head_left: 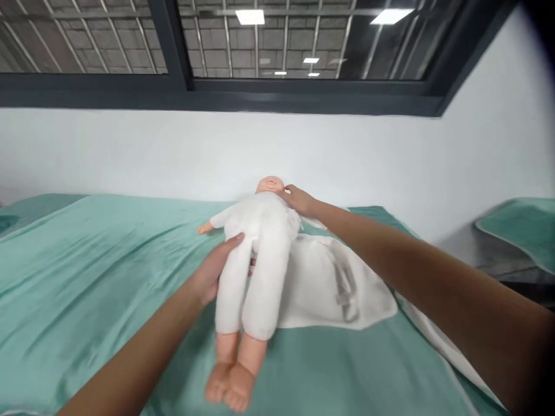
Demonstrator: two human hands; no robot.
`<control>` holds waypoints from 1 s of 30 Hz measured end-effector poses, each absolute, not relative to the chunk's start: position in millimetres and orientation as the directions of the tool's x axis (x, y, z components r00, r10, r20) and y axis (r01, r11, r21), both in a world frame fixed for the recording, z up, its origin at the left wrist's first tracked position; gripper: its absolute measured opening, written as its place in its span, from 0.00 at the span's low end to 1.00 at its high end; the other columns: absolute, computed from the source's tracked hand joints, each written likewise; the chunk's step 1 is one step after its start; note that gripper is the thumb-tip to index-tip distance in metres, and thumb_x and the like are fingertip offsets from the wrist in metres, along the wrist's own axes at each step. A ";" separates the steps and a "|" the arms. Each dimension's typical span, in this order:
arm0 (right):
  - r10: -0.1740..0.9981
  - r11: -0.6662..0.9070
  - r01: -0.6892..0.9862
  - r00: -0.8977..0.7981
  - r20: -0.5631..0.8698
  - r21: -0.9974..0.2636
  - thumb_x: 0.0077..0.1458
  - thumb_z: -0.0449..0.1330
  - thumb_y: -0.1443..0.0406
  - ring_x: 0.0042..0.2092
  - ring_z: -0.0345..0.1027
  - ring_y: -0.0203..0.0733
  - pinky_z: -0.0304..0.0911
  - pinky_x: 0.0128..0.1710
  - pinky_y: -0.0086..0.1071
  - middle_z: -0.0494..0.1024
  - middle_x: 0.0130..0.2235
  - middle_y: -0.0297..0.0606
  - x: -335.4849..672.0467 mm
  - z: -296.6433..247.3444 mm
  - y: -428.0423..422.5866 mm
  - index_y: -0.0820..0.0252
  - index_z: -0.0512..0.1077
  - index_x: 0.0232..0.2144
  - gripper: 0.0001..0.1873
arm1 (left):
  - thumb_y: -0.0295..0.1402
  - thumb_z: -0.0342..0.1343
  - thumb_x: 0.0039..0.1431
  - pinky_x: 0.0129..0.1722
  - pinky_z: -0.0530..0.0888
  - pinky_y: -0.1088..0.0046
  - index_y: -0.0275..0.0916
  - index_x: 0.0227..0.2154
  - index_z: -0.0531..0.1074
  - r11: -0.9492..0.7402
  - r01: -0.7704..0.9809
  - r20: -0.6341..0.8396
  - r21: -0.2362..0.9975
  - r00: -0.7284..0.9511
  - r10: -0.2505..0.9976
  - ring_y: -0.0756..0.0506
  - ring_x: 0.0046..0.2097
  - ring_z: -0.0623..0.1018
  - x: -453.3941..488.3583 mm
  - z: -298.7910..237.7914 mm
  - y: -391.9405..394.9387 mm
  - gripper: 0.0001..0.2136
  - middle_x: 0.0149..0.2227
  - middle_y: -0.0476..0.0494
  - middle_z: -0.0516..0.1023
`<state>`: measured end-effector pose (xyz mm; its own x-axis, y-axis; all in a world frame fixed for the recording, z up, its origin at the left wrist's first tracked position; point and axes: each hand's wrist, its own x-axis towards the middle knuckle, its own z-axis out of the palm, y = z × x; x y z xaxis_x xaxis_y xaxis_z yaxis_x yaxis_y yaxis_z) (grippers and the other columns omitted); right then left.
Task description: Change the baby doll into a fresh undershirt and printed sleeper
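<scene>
A baby doll (260,242) in a white one-piece suit lies on its back on a green sheet (99,271), head toward the wall, bare feet toward me. My left hand (217,268) grips the doll's thigh from the left side, fingers wrapped under the leg. My right hand (299,200) reaches over to the doll's neck and shoulder, fingers cupped against it beside the head. A white cloth (333,283) lies spread under and to the right of the doll.
The green sheet covers a bed set against a white wall (173,150). A dark-framed window (243,92) runs above. At the right, another green-covered surface (520,231) stands across a gap with grey floor.
</scene>
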<state>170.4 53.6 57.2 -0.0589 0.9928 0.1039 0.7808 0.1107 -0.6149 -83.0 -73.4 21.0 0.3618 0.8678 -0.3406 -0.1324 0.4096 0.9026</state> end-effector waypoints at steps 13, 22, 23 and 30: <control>0.990 -0.071 0.795 0.130 0.054 -0.603 0.61 0.39 0.40 0.46 0.70 0.41 0.63 0.46 0.31 0.73 0.50 0.44 282.7 -13.0 -46.8 0.57 0.54 0.62 0.38 | 0.58 0.52 0.55 0.34 0.75 0.70 0.40 0.59 0.61 0.313 -0.065 -0.271 0.947 0.356 0.894 0.47 0.36 0.77 52.3 -47.6 -159.4 0.35 0.45 0.35 0.75; 0.942 0.292 0.942 -0.252 0.223 -0.168 0.64 0.44 0.55 0.59 0.55 0.47 0.56 0.59 0.41 0.61 0.58 0.49 222.4 20.3 -39.2 0.60 0.59 0.59 0.26 | 0.46 0.32 0.68 0.36 0.65 0.75 0.33 0.32 0.71 -0.174 0.804 0.232 0.569 0.045 0.972 0.50 0.35 0.72 27.9 -64.9 -96.4 0.27 0.34 0.38 0.75; 0.931 0.347 0.926 -0.321 0.175 -0.146 0.63 0.47 0.54 0.59 0.56 0.47 0.56 0.59 0.42 0.62 0.57 0.47 207.2 20.0 -36.7 0.59 0.61 0.57 0.25 | 0.43 0.34 0.68 0.36 0.64 0.75 0.33 0.33 0.72 -0.182 0.840 0.247 0.510 0.060 0.967 0.50 0.34 0.72 27.5 -66.9 -90.1 0.24 0.35 0.38 0.75; 0.863 0.497 0.860 -0.504 -0.044 -0.117 0.56 0.56 0.51 0.59 0.56 0.51 0.55 0.59 0.49 0.66 0.55 0.46 129.3 -4.2 -1.6 0.60 0.67 0.50 0.24 | 0.33 0.42 0.63 0.40 0.65 0.74 0.35 0.40 0.72 -0.275 0.911 0.253 0.308 0.200 0.946 0.48 0.42 0.72 8.8 -74.0 -74.8 0.14 0.41 0.39 0.74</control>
